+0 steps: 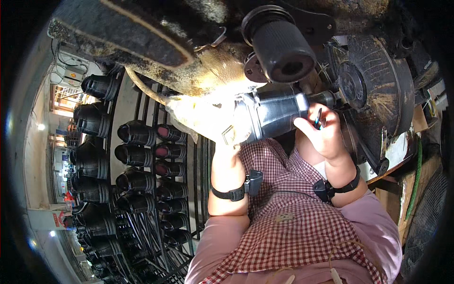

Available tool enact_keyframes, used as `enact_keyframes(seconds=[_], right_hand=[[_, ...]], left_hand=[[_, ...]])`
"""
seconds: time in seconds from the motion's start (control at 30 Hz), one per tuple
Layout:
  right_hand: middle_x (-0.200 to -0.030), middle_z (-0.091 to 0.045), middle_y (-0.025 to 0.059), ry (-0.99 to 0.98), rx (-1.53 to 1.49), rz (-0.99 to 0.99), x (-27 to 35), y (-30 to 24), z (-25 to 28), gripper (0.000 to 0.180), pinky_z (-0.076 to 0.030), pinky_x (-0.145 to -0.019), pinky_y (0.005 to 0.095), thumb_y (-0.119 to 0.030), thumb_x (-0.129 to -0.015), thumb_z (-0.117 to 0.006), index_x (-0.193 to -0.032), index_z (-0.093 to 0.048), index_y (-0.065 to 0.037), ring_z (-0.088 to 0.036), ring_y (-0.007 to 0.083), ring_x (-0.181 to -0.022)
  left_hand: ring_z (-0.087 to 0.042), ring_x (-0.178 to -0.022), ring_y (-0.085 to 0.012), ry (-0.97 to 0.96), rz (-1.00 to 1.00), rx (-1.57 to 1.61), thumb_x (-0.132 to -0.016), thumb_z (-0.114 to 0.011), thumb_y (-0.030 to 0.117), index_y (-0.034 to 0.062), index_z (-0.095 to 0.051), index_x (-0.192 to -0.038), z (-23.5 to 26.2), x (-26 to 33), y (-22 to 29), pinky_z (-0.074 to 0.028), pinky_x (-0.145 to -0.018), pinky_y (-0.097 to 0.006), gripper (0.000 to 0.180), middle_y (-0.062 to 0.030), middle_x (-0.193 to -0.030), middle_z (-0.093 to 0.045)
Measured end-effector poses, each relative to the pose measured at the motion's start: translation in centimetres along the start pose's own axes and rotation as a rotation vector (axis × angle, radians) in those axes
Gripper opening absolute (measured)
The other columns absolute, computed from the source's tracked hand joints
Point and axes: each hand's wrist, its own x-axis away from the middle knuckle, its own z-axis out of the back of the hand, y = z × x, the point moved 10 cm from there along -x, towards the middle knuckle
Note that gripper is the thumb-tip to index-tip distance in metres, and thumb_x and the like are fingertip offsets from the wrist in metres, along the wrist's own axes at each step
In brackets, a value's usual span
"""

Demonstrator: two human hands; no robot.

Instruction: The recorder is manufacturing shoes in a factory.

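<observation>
A black shoe (279,113) with a glossy surface lies sideways under a bright lamp glare, in front of a worn machine. At its right end is my right hand (326,130), the thumb touching or nearly touching the shoe. The fingers close round a small dark tool (320,118) with a bluish edge; its kind cannot be made out. My left hand (231,142) reaches to the shoe's left end. Strong light washes out its fingers, so their grip is hidden.
The machine's dark, worn body (142,38) hangs above, with a black ribbed cylinder (283,47) jutting down. A large wheel (378,85) stands at the right. Racks of black shoes (135,156) fill the left. A fan guard (428,227) shows at the lower right.
</observation>
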Motion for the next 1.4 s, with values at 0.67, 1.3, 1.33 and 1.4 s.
enact_keyframes(seconds=[0.67,1.3,1.33,1.4], right_hand=[[-0.070,-0.050,-0.0030,0.003,-0.112,-0.017,-0.8,-0.3,0.9,0.010,-0.037,-0.059,0.0220,-0.008,-0.091,-0.058,-0.088,-0.059,0.002,-0.044,0.0039,-0.065],[-0.146,-0.035,0.0181,-0.082,0.295,0.478,-2.2,-1.3,-1.2,0.039,-0.027,-0.109,0.0380,-0.007,-0.094,-0.041,-0.132,-0.048,-0.002,-0.038,0.0296,-0.132],[-0.147,-0.033,0.0184,-0.085,0.366,0.473,-2.2,-2.2,-1.9,0.041,-0.028,-0.109,0.0393,-0.005,-0.092,-0.043,-0.133,-0.049,-0.005,-0.037,0.0318,-0.131],[-0.147,-0.033,0.0183,-0.086,0.405,0.486,-2.1,-2.6,-2.2,0.043,-0.028,-0.109,0.0401,-0.003,-0.091,-0.044,-0.133,-0.050,-0.007,-0.037,0.0327,-0.131]], left_hand=[[-0.013,-0.142,-0.0378,-0.213,-0.207,-0.388,-0.070,-0.059,0.015,-0.0117,-0.014,-0.143,-3.3,7.6,2.1,-0.007,-0.114,-0.044,0.090,-0.0272,-0.150,-0.017],[-0.053,-0.112,-0.0214,0.103,-0.034,-0.225,-0.081,-0.063,0.027,-0.0080,-0.038,-0.135,0.0,0.4,-0.1,-0.039,-0.100,-0.033,0.069,-0.0155,-0.127,-0.052],[-0.053,-0.113,-0.0225,0.019,-0.055,-0.020,-0.080,-0.061,0.014,-0.0083,-0.047,-0.127,-0.1,0.3,-0.6,-0.037,-0.102,-0.035,0.054,-0.0157,-0.124,-0.055],[-0.049,-0.119,-0.0258,-0.141,0.083,-0.075,-0.077,-0.059,0.002,-0.0099,-0.049,-0.124,1.4,1.3,-3.6,-0.032,-0.106,-0.040,0.049,-0.0180,-0.120,-0.056]])
